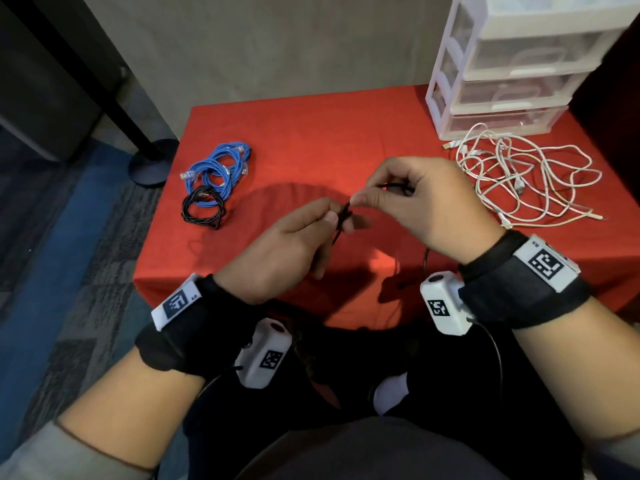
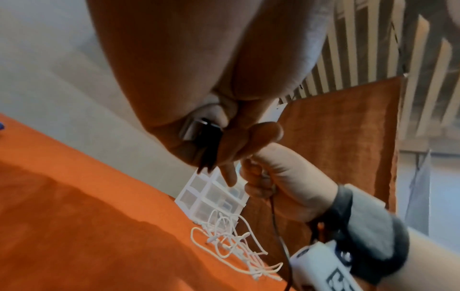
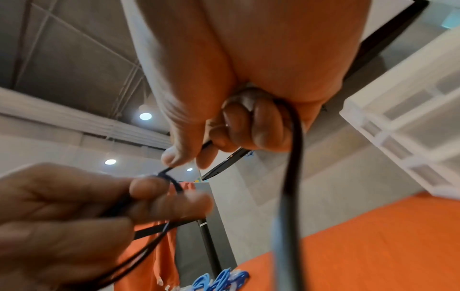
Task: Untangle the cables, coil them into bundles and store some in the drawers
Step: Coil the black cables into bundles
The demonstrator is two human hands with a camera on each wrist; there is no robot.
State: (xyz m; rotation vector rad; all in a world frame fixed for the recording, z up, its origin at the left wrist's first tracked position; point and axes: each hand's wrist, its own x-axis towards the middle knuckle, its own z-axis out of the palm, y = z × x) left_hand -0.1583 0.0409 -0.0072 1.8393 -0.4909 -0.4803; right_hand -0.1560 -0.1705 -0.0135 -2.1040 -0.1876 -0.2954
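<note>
Above the red table both hands work on a thin black cable. My left hand pinches it between thumb and fingers; in the left wrist view its black USB plug with a metal tip lies in that hand. My right hand pinches the same cable close by, its other fingers curled round the cable, which hangs down toward the table edge. A coiled blue cable and a coiled black cable lie at the left. A white cable tangle lies at the right.
A white plastic drawer unit with its drawers closed stands at the back right corner, just behind the white tangle. A black pole with a round base stands on the floor left of the table. My lap is against the table's near edge.
</note>
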